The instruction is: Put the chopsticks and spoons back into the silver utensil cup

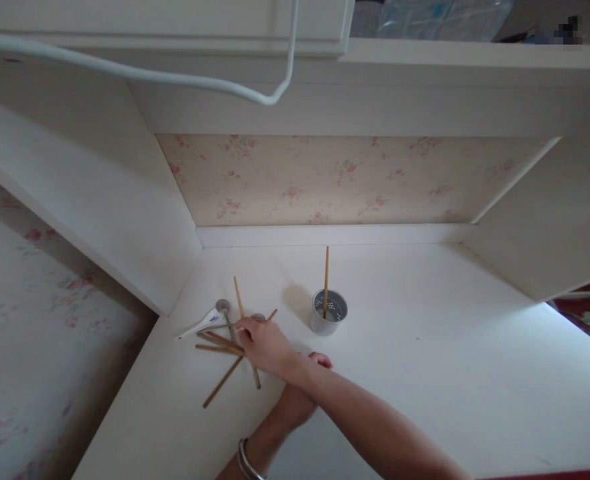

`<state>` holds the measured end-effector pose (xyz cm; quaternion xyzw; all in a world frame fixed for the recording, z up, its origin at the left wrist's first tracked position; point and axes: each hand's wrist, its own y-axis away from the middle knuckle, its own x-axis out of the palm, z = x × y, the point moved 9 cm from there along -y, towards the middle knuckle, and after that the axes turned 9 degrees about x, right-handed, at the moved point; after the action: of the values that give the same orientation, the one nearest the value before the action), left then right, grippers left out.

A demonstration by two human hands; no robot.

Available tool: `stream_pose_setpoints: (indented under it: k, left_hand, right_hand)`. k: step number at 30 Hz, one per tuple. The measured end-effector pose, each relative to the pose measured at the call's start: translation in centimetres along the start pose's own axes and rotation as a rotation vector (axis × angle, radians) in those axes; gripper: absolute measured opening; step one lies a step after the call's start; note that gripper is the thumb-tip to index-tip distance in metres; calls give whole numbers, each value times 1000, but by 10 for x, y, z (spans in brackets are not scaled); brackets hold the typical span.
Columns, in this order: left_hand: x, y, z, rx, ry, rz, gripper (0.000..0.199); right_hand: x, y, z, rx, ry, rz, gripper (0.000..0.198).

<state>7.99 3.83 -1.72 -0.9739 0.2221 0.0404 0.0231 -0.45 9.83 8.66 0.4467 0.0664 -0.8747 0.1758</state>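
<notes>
Loose chopsticks [223, 381] lie crossed beside a white spoon [206, 323] and metal spoon [223, 305] on the counter [425, 387], left of the metal cup [325, 327]. The right hand [265, 345] bends its fingers over them; whether they pinch anything cannot be told. The left hand [299, 403] passes beneath the right forearm [365, 410], fingers curled, contents hidden. Handle crossed pieces singly; keep wrists apart.

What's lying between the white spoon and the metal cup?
In the head view, the right hand, wooden chopsticks and metal spoons are between the white spoon and the metal cup.
</notes>
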Motion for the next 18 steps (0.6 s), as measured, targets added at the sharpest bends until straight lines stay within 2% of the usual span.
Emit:
stream_pose_setpoints:
  k: [3,5,9,10,13,15,18]
  left_hand:
    - [2,-1,2,-24,72,-25,17]
    - [4,-1,3,-75,108,-43,19]
    - [8,1,-6,-100,129,-14,22]
    - [8,1,-8,-96,139,-6,23]
    - [9,1,-13,-85,159,-2,22]
    - [8,1,-14,-85,168,-6,22]
    - [8,1,-16,-88,176,-14,21]
  right_hand:
    - [-39,25,-4,-7,-282,-96,44]
    - [-67,38,-17,11,-419,-157,54]
    - [-141,54,-72,84,-659,-417,76]
    - [-161,58,-91,112,-735,-512,74]
    - [-201,69,-139,232,-876,-722,44]
    - [-214,73,-154,264,-935,-785,33]
    - [-223,75,-158,237,-995,-834,33]
